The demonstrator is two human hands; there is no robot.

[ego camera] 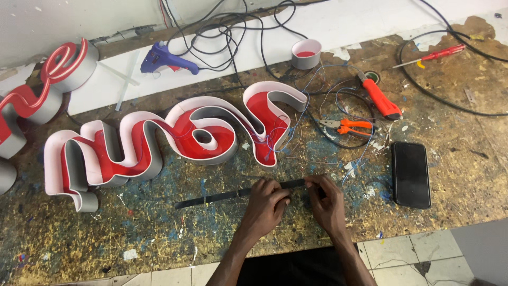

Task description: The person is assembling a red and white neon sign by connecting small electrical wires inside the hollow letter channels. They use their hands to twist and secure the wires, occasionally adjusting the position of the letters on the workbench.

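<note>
My fingers (277, 189) are pinched together on a thin dark strip (222, 197): the left hand (266, 205) closes over it near its right end, and the right hand (326, 202) grips the very tip just beside it, the two hands almost touching. How tightly either one clamps I can't make out, since the fingertips curl under and hide the contact. The strip lies flat on the paint-spattered workbench (159, 238), running left from my hands at a slight downward slant; its right end vanishes under my knuckles. Just beyond it sits a big cursive channel letter sign (174, 140), red inside with pale rims and grey walls, standing open-side up. A tangle of thin blue and red wires (275, 140) spills from its right loop toward my hands, too fine to trace. A second red lettered piece (47, 85) is cut off at the left edge. To my right lies a black phone (410, 173), face up and dark. Behind it I see orange pliers (350, 126), an orange utility knife (381, 99), and a red screwdriver (436, 54) further back. A grey tape roll (306, 53) and a blue glue gun (166, 59) rest by the wall among looping black cables (233, 32). My forearms leave the picture at the bottom.
</note>
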